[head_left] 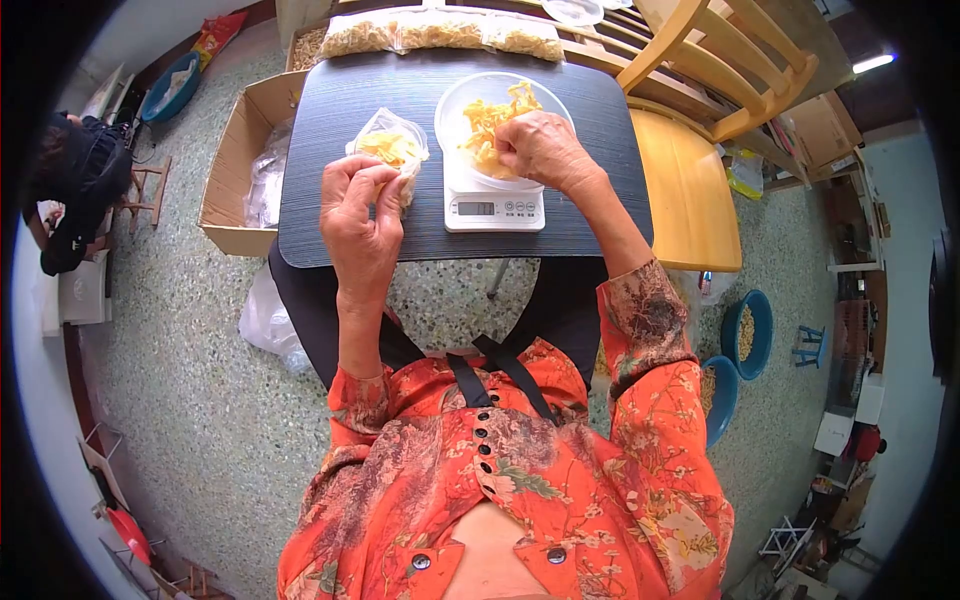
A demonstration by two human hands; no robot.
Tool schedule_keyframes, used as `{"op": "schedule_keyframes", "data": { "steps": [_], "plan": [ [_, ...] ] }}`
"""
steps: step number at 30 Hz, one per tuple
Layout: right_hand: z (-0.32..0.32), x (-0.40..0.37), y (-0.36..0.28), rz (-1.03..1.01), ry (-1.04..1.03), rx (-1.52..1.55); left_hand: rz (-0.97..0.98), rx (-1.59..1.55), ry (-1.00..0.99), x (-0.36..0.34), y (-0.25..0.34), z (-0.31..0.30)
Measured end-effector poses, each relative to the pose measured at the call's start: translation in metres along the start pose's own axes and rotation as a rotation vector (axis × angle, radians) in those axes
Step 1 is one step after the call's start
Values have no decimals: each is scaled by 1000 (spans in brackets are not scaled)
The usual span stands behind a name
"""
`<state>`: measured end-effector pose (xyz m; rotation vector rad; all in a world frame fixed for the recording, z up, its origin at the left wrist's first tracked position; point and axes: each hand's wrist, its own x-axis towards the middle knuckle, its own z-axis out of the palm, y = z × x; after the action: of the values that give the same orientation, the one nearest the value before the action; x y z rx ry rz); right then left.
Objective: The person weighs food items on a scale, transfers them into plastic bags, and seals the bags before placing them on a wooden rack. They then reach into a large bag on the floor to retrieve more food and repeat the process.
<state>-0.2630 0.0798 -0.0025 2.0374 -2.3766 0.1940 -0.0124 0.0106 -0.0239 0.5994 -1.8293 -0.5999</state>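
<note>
My left hand (360, 205) pinches the edge of a clear plastic bag (383, 122) at the left of the dark table (320, 110). Yellow, dried-looking strips (392, 149) show inside the bag's mouth. On the right stands a white kitchen scale (494, 212) with a lit display, its digits too small to read. A translucent round bowl (452, 100) rests on top of it. My right hand (548, 150) reaches into this bowl, fingers curled around some of the yellow dried strips (484, 122) there.
Several filled clear bags (440, 36) line the table's far edge. Left of the table is an open cardboard box (232, 165) with plastic inside. A wooden chair (690, 190) stands close on the right, blue basins (757, 335) beyond it. Another person (85, 180) is at far left.
</note>
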Motion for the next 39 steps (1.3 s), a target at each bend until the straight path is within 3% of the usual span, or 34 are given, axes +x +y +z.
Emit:
{"op": "schedule_keyframes", "data": {
  "steps": [4, 6, 8, 10, 14, 19, 22, 26, 29, 31, 34, 39],
  "plan": [
    [-8, -4, 12, -3, 33, 98, 2, 2, 12, -1, -1, 0],
    [-16, -8, 18, 102, 135, 490, 1, 0, 18, -1, -1, 0],
    [-20, -11, 20, 137, 194, 550, 3, -31, 8, -1, -1, 1],
    [-22, -14, 21, 339, 312, 1056, 7, -49, 8, -2, 0, 4],
    [-23, -16, 10, 460, 450, 1325, 7, -84, 5, -3, 0, 9],
    [-19, -3, -54, 211, 454, 1527, -67, -129, -19, -5, 2, 8],
    [-11, 10, -91, 192, 401, 1439, -44, -120, -7, -5, 1, 7],
    [12, 23, -105, -56, 566, 598, -54, -109, 24, -4, 1, 4],
    [9, 27, -109, -130, 518, 388, -53, -106, 20, -6, -4, 1],
    [2, 30, -108, -378, 380, 179, -3, -81, 42, -6, -8, 0],
    [0, 34, -101, -500, 230, 227, 36, -15, 61, -4, -17, -6],
    [-9, 29, -92, -411, 362, 482, -8, -14, 86, -3, -23, -14]
  ]
}}
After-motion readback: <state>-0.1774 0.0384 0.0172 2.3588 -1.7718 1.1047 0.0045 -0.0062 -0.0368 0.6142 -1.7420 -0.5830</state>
